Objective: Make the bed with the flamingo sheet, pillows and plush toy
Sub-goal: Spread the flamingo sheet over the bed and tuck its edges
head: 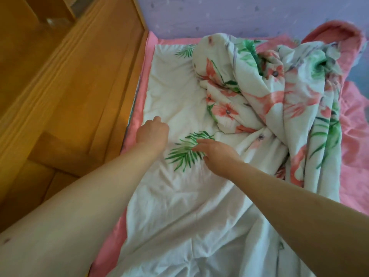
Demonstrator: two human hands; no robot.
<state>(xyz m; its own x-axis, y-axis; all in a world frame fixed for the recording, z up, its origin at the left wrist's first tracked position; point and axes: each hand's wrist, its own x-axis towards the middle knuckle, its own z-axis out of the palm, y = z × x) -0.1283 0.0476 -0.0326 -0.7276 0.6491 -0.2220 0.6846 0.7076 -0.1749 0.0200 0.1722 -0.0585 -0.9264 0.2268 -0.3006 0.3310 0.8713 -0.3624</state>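
The white flamingo sheet (179, 196), printed with pink birds and green leaves, lies partly flat along the left side of the bed. Its right half is bunched in a twisted heap (269, 86). My left hand (152, 133) is near the sheet's left edge with its fingers curled down onto the cloth; whether it pinches the cloth is hidden. My right hand (216, 154) rests on a green leaf print with fingers spread and nearly straight. No pillow or plush toy shows.
A pink undersheet (353, 166) covers the mattress and shows at the right and along the left edge. A wooden bed frame (83, 86) runs along the left. A lilac wall (239, 15) stands behind the bed.
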